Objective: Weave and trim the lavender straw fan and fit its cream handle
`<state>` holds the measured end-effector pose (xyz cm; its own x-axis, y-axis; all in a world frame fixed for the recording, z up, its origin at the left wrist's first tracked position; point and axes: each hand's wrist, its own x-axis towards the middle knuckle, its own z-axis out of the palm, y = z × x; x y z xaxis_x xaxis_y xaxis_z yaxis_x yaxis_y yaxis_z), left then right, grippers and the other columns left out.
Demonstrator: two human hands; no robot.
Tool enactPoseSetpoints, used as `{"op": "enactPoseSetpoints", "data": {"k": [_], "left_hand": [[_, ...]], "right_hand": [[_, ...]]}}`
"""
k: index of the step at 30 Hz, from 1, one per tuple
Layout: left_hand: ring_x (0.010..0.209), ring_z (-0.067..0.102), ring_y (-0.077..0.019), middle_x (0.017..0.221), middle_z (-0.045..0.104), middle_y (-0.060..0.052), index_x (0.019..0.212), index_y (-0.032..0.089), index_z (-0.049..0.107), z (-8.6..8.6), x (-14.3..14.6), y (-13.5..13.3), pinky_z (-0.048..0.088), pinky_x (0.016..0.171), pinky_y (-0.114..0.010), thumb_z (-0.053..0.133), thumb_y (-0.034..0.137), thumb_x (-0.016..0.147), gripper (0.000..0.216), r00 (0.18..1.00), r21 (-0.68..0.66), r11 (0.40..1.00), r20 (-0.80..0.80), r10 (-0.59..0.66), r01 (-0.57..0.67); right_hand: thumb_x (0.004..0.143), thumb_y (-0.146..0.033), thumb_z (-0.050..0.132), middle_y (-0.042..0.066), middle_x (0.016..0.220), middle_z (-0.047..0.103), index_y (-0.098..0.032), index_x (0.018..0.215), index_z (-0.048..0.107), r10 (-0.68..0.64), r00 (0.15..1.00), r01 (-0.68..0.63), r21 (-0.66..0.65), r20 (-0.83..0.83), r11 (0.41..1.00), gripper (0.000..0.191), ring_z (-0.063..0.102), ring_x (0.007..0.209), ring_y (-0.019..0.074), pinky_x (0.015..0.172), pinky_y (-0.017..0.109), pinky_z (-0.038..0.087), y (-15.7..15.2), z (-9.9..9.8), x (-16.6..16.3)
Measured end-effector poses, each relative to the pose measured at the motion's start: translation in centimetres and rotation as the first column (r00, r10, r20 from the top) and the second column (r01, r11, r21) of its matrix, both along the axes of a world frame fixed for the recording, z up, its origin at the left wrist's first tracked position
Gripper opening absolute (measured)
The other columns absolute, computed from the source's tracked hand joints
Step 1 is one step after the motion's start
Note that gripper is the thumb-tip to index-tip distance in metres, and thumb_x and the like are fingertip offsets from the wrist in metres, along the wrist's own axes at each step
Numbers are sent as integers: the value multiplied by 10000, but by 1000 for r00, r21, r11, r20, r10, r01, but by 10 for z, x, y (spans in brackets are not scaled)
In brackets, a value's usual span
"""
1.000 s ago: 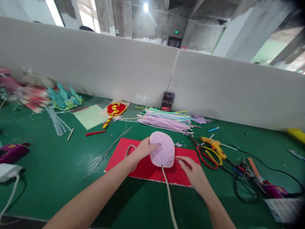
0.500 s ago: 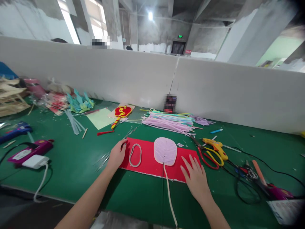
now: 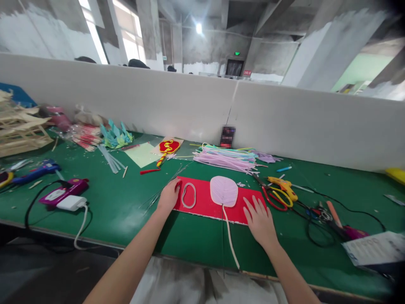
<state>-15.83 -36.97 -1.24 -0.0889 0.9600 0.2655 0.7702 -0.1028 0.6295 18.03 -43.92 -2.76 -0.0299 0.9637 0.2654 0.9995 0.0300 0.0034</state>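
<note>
Left hand (image 3: 168, 196) has moved from the rounded, ribbed lavender disc (image 3: 224, 190) to the left end of the rectangular red board (image 3: 203, 200), fingers curled at its edge, though I cannot tell whether they grip; the right hand (image 3: 258, 219) lies over the board's right end, fingers open and spread. The board bears that one disc, about its middle, and one pale grey oval loop (image 3: 195, 196) toward its left end. Before its near edge runs green desk (image 3: 126, 223), crossed by one cream cord (image 3: 228, 228) from the disc; one pair of red-and-yellow-handled scissors (image 3: 265, 190) lies just beside its right end.
</note>
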Motion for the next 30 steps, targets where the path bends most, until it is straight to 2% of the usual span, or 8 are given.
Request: {"op": "enactPoseSetpoints", "data": {"k": [8,12,17,19,21,23,25,30], "left_hand": [[1090,535,-214,1187,587,-87,1090,184,575,-1,-4,10,390,961,-346,383,179,815,336,998,20,998,-29,-59,59],[1119,493,-211,1262,505,-97,1033,179,580,8,0,4,363,967,-326,362,244,843,296,998,60,997,-57,-39,42],[982,504,-282,917,588,-97,756,195,575,21,14,-12,346,895,-426,500,438,758,255,995,15,1000,-95,24,-22],[965,490,-293,835,588,-82,672,196,553,23,18,-14,309,892,-453,564,398,703,204,1000,-62,998,-17,-9,8],[948,492,-284,787,592,-69,629,196,544,25,20,-12,294,888,-445,589,325,673,144,996,-105,993,81,-44,53],[893,515,-259,739,592,-54,602,195,540,27,21,-9,322,849,-409,592,298,663,130,985,-122,989,164,-58,78],[777,539,-219,682,581,-36,600,194,539,30,25,-5,369,752,-355,585,325,669,156,956,-144,982,282,-78,123],[464,444,-106,505,457,36,651,176,508,32,56,4,344,493,-250,539,477,694,305,749,-153,940,649,-136,304]], "right_hand": [[888,-335,286,98,1399,377,-237,1307,429,-44,999,44,-4,11,999,453,316,1289,251,1008,467,256,-4,1,-7],[885,-344,287,104,1389,392,-237,1307,426,-41,998,43,35,-44,998,457,327,1281,256,1001,464,260,-7,-2,-7],[882,-431,303,127,1220,552,-188,1197,512,43,950,40,257,-310,966,450,486,1129,247,976,445,300,-6,1,1],[838,-493,398,132,998,641,-164,1004,597,94,888,72,338,-450,938,419,555,970,253,917,424,355,-4,13,-2],[785,-511,490,104,818,646,-181,822,610,113,772,113,310,-625,944,353,571,804,242,811,391,407,0,30,-11],[707,-491,602,78,779,644,-200,729,608,86,577,136,199,-813,970,291,562,785,242,797,388,395,8,47,-25],[689,-465,630,57,777,656,-206,715,618,95,506,108,173,-857,979,260,570,781,233,778,372,400,19,59,-39],[689,-448,628,23,655,645,-177,709,619,111,286,45,129,-952,991,272,584,634,175,628,297,449,43,52,-55]]}}
